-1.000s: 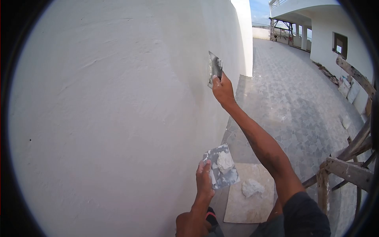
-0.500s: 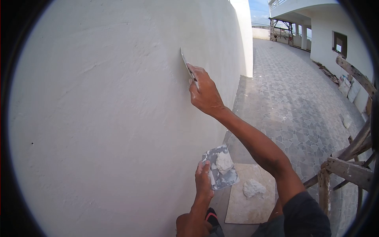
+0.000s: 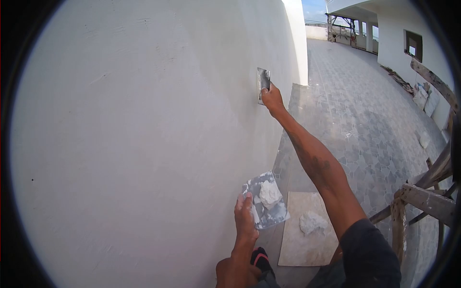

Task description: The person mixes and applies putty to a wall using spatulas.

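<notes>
My right hand (image 3: 272,100) is stretched far forward, closed around a flat metal putty knife (image 3: 263,79) whose broad blade lies against or very near the pale wall (image 3: 144,144). A darker, damp-looking band of the wall surrounds the blade. Low in the view, my left hand (image 3: 245,216) grips the edge of a grey, smeared plate (image 3: 273,217). On that plate rests a lump of white putty (image 3: 270,194). Beneath it on the floor, a beige tile (image 3: 297,249) carries another white putty lump (image 3: 313,223).
Worn wooden scaffold timbers (image 3: 427,201) stand close on my right. Grey stone-patterned paving (image 3: 355,101) runs along the wall to a white building (image 3: 396,33) with a window opening. Boards and sacks (image 3: 425,98) lean by that building. My sandalled foot (image 3: 260,259) is below the plate.
My right hand has moved right and further along the wall, and the blade has turned so its flat face shows. The left hand with the plate has barely shifted.
</notes>
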Demonstrator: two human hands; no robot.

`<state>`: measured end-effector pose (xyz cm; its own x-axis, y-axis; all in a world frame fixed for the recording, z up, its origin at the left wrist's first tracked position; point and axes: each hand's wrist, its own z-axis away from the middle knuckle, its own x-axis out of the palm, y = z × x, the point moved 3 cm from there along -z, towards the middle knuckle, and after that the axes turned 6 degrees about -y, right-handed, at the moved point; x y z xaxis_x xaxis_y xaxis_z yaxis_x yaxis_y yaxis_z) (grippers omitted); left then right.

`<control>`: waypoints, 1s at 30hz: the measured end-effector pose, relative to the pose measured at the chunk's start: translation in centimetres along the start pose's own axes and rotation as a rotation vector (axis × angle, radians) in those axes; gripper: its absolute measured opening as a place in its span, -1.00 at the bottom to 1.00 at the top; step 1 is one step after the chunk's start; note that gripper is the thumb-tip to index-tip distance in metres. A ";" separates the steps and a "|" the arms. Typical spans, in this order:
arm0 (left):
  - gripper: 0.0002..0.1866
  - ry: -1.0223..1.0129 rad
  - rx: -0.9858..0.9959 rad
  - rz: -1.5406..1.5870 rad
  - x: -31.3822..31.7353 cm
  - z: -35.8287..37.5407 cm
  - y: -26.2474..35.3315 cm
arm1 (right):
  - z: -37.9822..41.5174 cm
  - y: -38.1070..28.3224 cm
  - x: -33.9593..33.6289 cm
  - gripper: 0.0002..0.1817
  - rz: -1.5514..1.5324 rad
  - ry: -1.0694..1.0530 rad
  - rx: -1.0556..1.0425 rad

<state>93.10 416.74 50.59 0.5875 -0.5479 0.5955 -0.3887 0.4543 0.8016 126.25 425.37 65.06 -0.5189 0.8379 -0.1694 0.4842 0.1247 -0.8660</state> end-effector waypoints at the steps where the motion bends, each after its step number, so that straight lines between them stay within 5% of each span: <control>1: -0.66 0.018 -0.009 -0.007 0.1 0.1 0.2 | -0.1 -0.3 0.2 -0.54 -0.013 -0.009 0.004; 6: -0.66 0.007 -0.010 0.025 0.5 0.2 0.3 | 1.3 -1.4 1.7 -0.39 0.116 0.026 -0.117; 15: -0.65 -0.038 0.017 0.057 0.1 -0.1 -0.3 | 11.7 -4.6 2.2 -0.49 0.125 -0.084 -0.849; 18: -0.66 0.005 0.000 0.057 0.4 0.0 0.0 | 10.9 -3.4 0.0 -0.59 -0.013 -0.072 -0.349; 21: -0.67 0.000 0.006 0.042 0.4 0.1 0.0 | 4.2 1.2 -0.9 -0.66 0.026 0.064 -0.061; 30: -0.67 0.004 0.023 0.029 0.2 0.0 -0.3 | -1.1 -0.7 0.8 -0.50 0.140 0.130 -0.375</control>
<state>93.32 416.46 50.51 0.5785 -0.5318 0.6185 -0.4221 0.4537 0.7848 126.25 426.54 66.07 -0.3483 0.9177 -0.1911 0.7792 0.1701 -0.6032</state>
